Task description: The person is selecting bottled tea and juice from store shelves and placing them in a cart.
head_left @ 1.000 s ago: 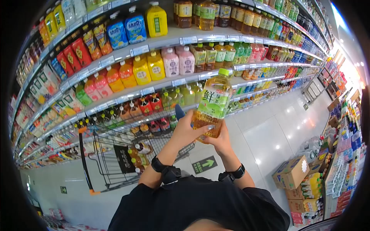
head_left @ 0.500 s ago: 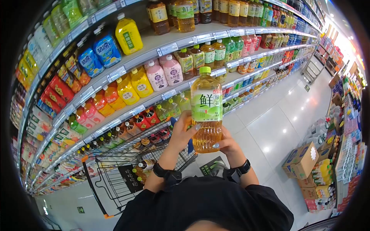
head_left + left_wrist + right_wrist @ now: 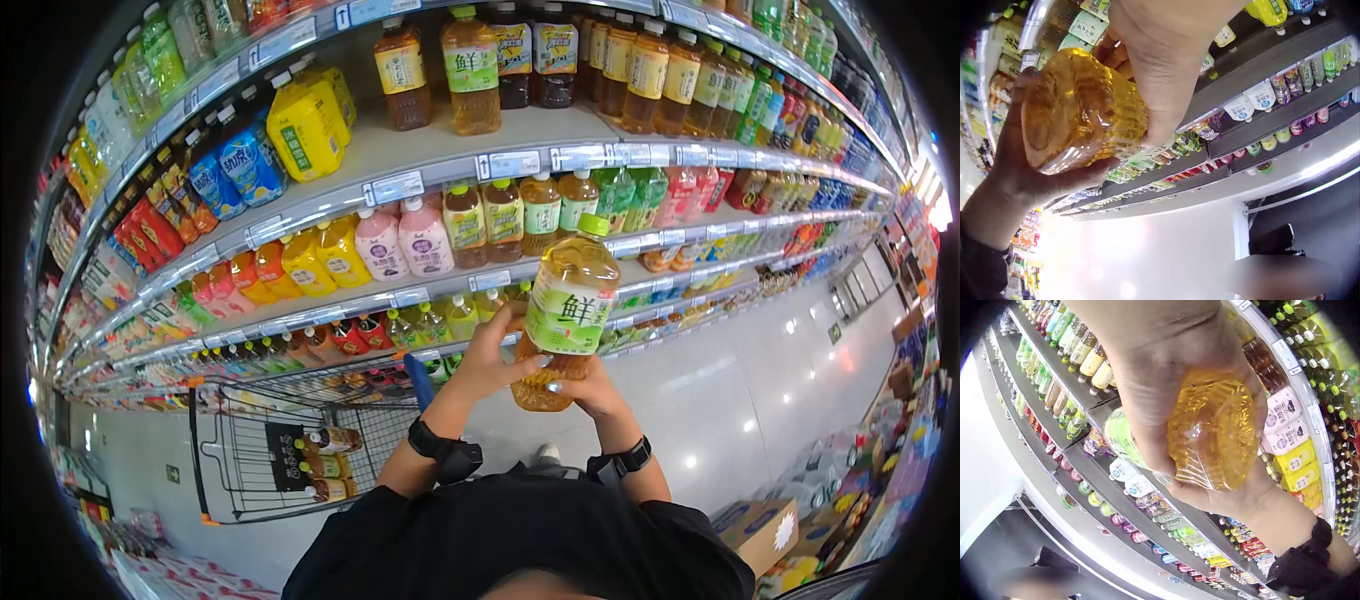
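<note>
A large clear bottle of golden tea (image 3: 573, 265), with a light green cap and a white-and-green label, is held in front of the chest, its top leaning a little right. My left hand (image 3: 487, 358) grips its left side, thumb across the lower front. My right hand (image 3: 598, 388) holds the lower right side near the base. In the left wrist view, the bottle's ridged base (image 3: 1066, 119) sits between both hands. The right wrist view shows the amber base (image 3: 1213, 434) with my right hand (image 3: 1157, 394) wrapped over it.
Long shelves (image 3: 500, 165) of drink bottles curve across the front. A similar green-labelled tea bottle (image 3: 470, 75) stands on an upper shelf. At lower left is a wire shopping cart (image 3: 235, 490) with bottles (image 3: 330, 465) inside. Cardboard boxes (image 3: 755, 530) stand at lower right.
The bottle swung from a rightward lean to upright with its label facing me, then leaned right again. Both hands kept hold. The head view shifted, bringing the upper shelf lower in view.
</note>
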A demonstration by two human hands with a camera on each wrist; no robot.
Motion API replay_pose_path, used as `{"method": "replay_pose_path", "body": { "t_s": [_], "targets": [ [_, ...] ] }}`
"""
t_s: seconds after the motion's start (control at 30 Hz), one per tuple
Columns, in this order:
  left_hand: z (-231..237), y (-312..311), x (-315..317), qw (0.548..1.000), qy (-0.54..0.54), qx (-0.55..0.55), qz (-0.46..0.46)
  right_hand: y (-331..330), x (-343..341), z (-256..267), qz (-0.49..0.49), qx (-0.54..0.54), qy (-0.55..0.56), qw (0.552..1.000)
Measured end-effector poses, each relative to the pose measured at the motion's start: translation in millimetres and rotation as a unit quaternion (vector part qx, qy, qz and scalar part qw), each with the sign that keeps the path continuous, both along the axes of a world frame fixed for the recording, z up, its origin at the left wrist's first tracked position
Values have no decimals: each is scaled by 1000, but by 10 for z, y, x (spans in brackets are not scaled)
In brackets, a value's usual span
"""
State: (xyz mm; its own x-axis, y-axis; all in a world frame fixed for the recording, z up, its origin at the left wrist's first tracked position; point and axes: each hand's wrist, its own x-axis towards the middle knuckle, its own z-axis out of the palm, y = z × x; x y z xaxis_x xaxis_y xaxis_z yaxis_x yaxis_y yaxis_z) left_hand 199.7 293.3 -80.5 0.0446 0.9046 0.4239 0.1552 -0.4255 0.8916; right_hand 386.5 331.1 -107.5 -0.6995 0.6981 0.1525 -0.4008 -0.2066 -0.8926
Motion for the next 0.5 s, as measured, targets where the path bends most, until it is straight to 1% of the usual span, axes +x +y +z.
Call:
{"method": "replay_pose_path", "body": {
  "t_s": [0.07,0.17,0.2,0.3,0.33,0.37,0.43,0.5],
  "targets": [
    [134,146,171,1000,17,14,4,264,138,20,3,14,1,1000],
    [164,303,304,997,22,59,48,493,179,245,26,49,-37,998],
    [154,353,303,999,0,35,38,601,190,151,43,54,-32,997],
    [232,451,405,997,-44,32,55,805,114,149,-12,165,-37,986],
    [211,520,361,996,35,63,48,974,156,-127,-17,231,-40,972],
    [229,578,332,986,84,127,72,1090,112,-197,43,56,-6,997],
    [342,713,287,943,187,252,107,1388,-7,-223,-3,166,-25,986],
    [440,798,217,933,199,254,160,1731,-193,-151,-55,276,-41,959]
  ]
}}
